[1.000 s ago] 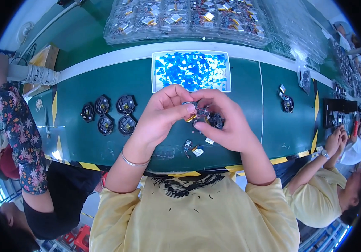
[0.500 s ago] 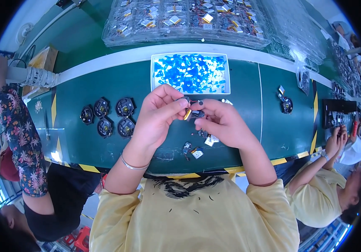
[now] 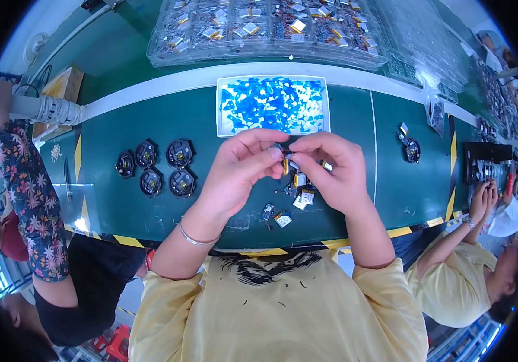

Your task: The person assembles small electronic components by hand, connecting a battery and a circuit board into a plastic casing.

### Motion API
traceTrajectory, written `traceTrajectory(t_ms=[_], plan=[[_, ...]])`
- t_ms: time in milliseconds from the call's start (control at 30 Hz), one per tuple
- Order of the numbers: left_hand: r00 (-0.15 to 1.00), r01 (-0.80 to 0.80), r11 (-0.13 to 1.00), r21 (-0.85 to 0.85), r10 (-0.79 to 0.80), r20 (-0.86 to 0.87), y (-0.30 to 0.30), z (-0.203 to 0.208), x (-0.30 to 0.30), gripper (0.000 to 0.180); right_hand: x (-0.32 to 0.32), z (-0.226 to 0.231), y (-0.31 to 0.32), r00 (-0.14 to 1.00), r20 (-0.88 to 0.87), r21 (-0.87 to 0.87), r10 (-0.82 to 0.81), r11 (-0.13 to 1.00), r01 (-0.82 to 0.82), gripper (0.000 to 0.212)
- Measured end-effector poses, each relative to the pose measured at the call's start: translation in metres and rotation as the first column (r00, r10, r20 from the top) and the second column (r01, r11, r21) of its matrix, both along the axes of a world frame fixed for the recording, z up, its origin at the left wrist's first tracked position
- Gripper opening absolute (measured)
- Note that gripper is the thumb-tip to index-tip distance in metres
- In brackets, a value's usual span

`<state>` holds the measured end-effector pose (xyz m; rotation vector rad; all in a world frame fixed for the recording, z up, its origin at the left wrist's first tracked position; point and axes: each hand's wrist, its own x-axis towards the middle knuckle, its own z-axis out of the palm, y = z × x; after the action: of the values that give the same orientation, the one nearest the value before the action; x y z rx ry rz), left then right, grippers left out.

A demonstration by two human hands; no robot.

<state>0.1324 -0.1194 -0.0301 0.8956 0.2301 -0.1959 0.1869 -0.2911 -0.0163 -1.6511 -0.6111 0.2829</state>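
Note:
My left hand [image 3: 231, 172] and my right hand [image 3: 340, 172] meet over the middle of the green table, fingertips close together. Between them is a small electronic assembly [image 3: 286, 164] with dark parts and a yellow-edged piece. Thumb and forefinger of each hand are pinched on it; the fingers hide most of it. Below the right hand lie several small silver battery packs [image 3: 307, 197] with wires and little boards, partly covered by that hand. Nearer me rests another battery pack [image 3: 282, 220] with a small round part beside it.
A white box [image 3: 219, 111] of blue film pieces stands just beyond my hands. Several round black housings [image 3: 180, 154] sit at left, and one black housing [image 3: 413, 151] with a battery at right. Clear trays [image 3: 210, 57] of parts are at the back. Co-workers sit on both sides.
Both hands have shifted slightly right, and the right fingers have closed in toward the left fingertips. The assembly has moved right with them, and more of the battery packs below shows.

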Motion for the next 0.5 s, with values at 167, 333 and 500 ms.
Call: traceTrajectory(t_ms=[167,333,500], plan=[[0.981,0.167,0.947,0.275,-0.186,0.045,-0.007,0.005,-0.004,0.019,0.001,-0.008,0.0,0.989,-0.139,0.127,-0.048,0.99,0.066,0.012],[0.981,0.021,0.953,0.301,-0.077,0.176,-0.013,0.004,-0.011,0.011,-0.001,-0.012,0.004,0.969,0.245,-0.034,-0.018,0.999,0.027,0.011],[0.958,-0.08,0.869,0.488,-0.069,0.28,-0.015,0.003,-0.011,0.01,0.004,-0.013,0.0,0.995,-0.099,0.094,0.027,0.995,-0.017,0.011]])
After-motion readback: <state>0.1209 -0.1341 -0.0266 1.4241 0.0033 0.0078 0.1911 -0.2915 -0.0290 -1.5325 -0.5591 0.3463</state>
